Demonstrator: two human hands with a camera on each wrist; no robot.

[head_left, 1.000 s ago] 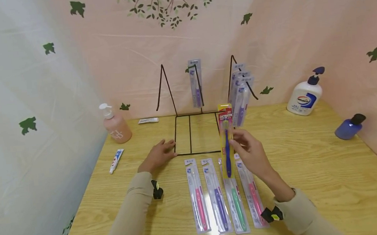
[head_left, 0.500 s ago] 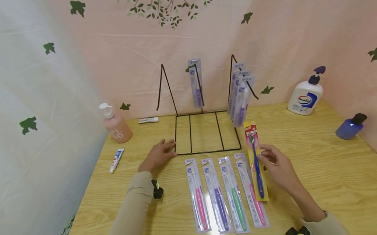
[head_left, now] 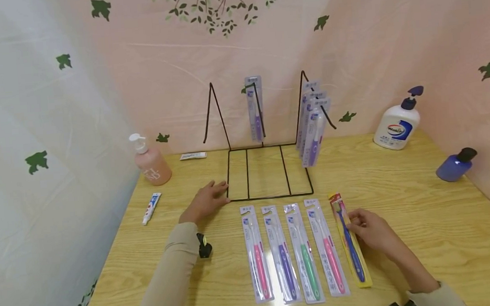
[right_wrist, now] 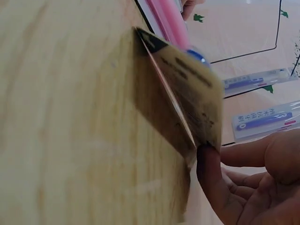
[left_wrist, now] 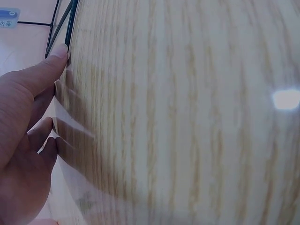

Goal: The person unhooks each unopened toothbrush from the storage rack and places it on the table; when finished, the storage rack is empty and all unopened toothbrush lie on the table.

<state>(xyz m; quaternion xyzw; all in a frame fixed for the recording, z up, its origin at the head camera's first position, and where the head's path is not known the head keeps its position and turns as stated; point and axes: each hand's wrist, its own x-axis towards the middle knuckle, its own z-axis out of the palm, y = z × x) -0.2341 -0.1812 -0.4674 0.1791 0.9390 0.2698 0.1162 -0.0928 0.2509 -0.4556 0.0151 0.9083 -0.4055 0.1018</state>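
At the right, my right hand (head_left: pixel 374 229) pinches the edge of a packaged toothbrush (head_left: pixel 352 245) with a blue handle and yellow-red card. In the right wrist view this pack (right_wrist: pixel 192 89) is tilted, one edge close to or touching the tabletop. My left hand (head_left: pixel 207 203) rests at the front left corner of a black wire rack (head_left: pixel 270 198); in the left wrist view its thumb touches the wire and the other fingers are loosely bent. Packaged toothbrushes (head_left: pixel 313 138) hang on the rack's right hook, and another toothbrush pack (head_left: pixel 254 109) hangs on the middle hook.
Several toothbrush packs (head_left: pixel 285 255) with pink, purple and green handles lie in a row before the rack. Around it are a pink pump bottle (head_left: pixel 153 165), toothpaste tubes (head_left: pixel 151 208), a white pump bottle (head_left: pixel 396 126) and a blue bottle (head_left: pixel 453 168).
My right hand has carried the blue-handled toothbrush pack from in front of the rack rightward and down, to the right end of the row. My left hand has stayed at the rack's corner.
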